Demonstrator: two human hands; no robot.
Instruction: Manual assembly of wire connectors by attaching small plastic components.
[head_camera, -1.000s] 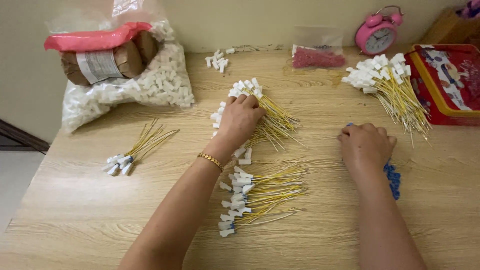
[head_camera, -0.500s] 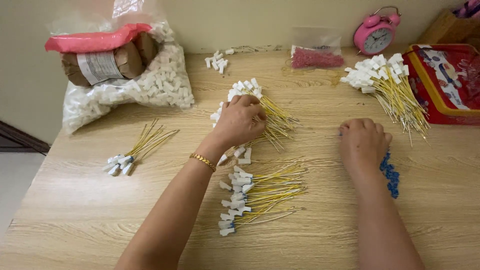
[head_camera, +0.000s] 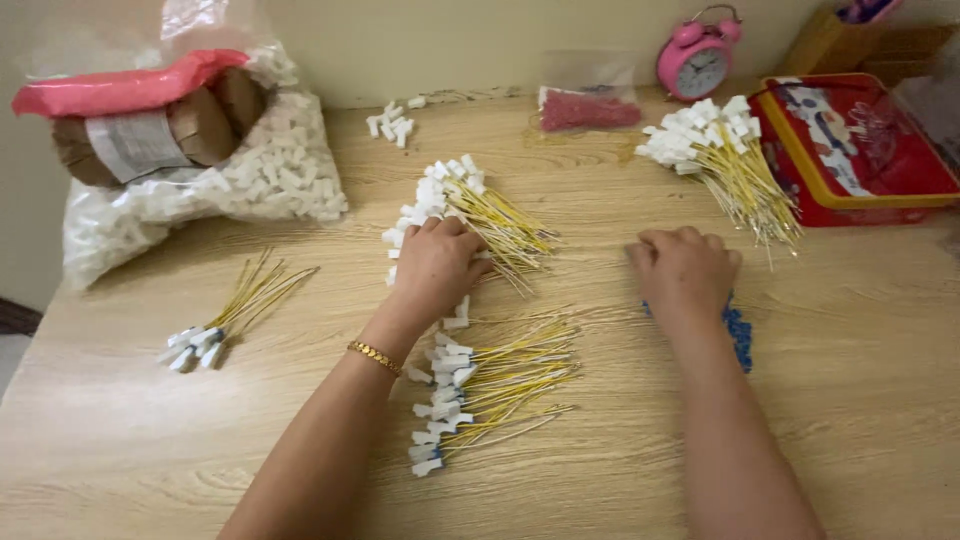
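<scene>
Nearest the viewer, at about six o'clock on the wooden bench (head_camera: 150, 450), lies a fanned row of yellow wires with white end pieces (head_camera: 490, 385), the white ends lined up toward nine o'clock and the wire tails running toward three.

Just beyond it the left hand (head_camera: 435, 268) rests palm down on the near edge of the middle wire pile (head_camera: 480, 215), fingers curled together over the white ends; whether it pinches a single wire I cannot tell, since the fingertips are hidden under the hand. A gold bracelet (head_camera: 375, 356) sits on that wrist.

At three o'clock from it the right hand (head_camera: 685, 272) lies knuckles up, fingers bent and close together, covering a small heap of blue pieces (head_camera: 738, 335) that shows only at its outer edge; what it grips, if anything, is hidden.

The step in hand looks like sorting: drawing wires from the middle pile while the other hand takes blue pieces. The next move would call for separating one wire cleanly from the tangle.

Further off, at nine o'clock, lies a small wire bundle (head_camera: 225, 315). At eleven sits a clear bag of white pieces (head_camera: 240, 185), at one another wire heap (head_camera: 725, 155), then a red tin (head_camera: 860, 150) and a pink alarm clock (head_camera: 698, 62).
</scene>
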